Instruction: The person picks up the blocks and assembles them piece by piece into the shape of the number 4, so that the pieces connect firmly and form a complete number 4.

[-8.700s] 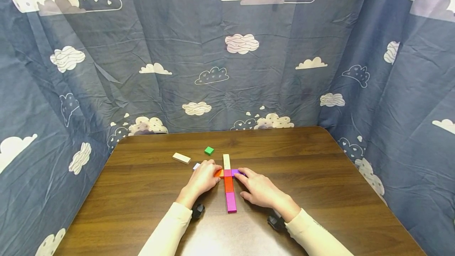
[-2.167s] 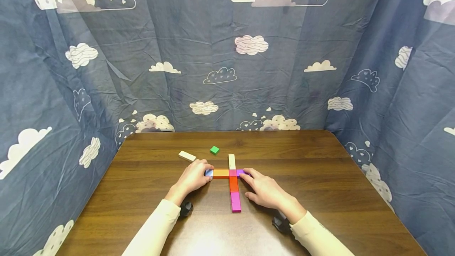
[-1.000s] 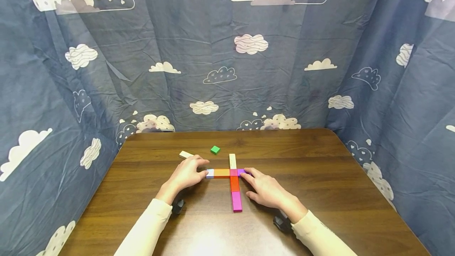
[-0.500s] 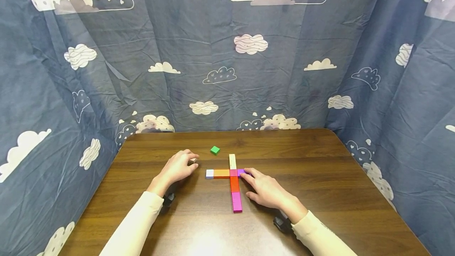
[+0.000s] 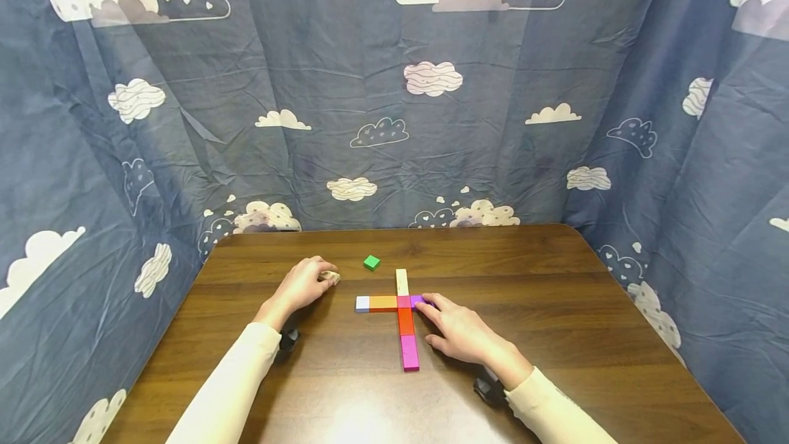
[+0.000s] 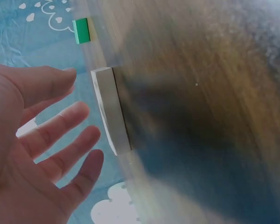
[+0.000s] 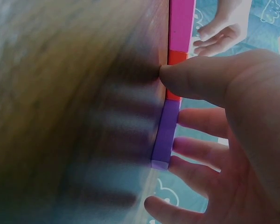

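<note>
My left hand (image 5: 301, 285) hovers over a loose cream block (image 5: 331, 277), partly covering it in the head view. In the left wrist view the cream block (image 6: 112, 112) lies just beyond loosely extended fingers (image 6: 86, 133), with a gap between. My right hand (image 5: 462, 331) rests extended fingertips on a purple block (image 7: 166, 133); its thumb lies by the red block (image 7: 177, 58). Purple, pink (image 5: 403, 302), orange (image 5: 383, 303) and light blue (image 5: 362, 303) blocks form a crosswise row. Another cream block (image 5: 402, 282), the pink one, the red one and a magenta block (image 5: 409, 353) form the lengthwise row.
A small green block (image 5: 372, 262) lies behind the cross, right of the left hand. The brown wooden table (image 5: 555, 293) reaches back to a dark blue cloud-print curtain (image 5: 370, 101). Bare wood lies around the blocks.
My left hand set the light blue block at the orange block's left end, let go, and moved left and back to the loose cream block. My right hand stays at the purple block.
</note>
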The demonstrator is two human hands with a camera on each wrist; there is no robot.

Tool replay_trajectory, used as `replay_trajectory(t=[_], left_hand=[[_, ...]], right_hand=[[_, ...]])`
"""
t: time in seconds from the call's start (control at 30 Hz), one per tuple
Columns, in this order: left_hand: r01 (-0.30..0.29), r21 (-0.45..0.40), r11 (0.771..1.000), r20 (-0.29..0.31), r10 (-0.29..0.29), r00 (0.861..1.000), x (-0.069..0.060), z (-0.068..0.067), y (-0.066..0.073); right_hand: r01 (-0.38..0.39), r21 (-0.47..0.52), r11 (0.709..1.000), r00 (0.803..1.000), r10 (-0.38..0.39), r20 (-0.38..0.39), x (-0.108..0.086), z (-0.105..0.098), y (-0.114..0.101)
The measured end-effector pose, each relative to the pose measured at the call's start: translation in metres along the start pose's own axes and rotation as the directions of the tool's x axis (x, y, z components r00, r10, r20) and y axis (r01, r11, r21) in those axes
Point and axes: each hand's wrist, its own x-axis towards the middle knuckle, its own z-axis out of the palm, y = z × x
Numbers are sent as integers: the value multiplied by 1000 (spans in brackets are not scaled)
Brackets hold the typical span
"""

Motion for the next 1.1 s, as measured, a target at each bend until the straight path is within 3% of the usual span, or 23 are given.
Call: replay_trajectory(t=[0.27,0.43,0.77,1.1], left_hand=[[-12,-41,999,-4,12,1000,10,0,-17],[-11,-57,998,31,13,999,15,0,-26],[42,-88,995,83,-35,996,18,-1,-35],[16,-58,998,105,-10,994,25,0,-40]], right_hand=[[6,7,1000,1000,-6,-15,1,-1,0],[1,3,1000,1000,-1,-14,0,0,0],[-2,4,1000,1000,2,5,0,0,-1],[-4,3,1000,1000,4,2,0,0,-1]])
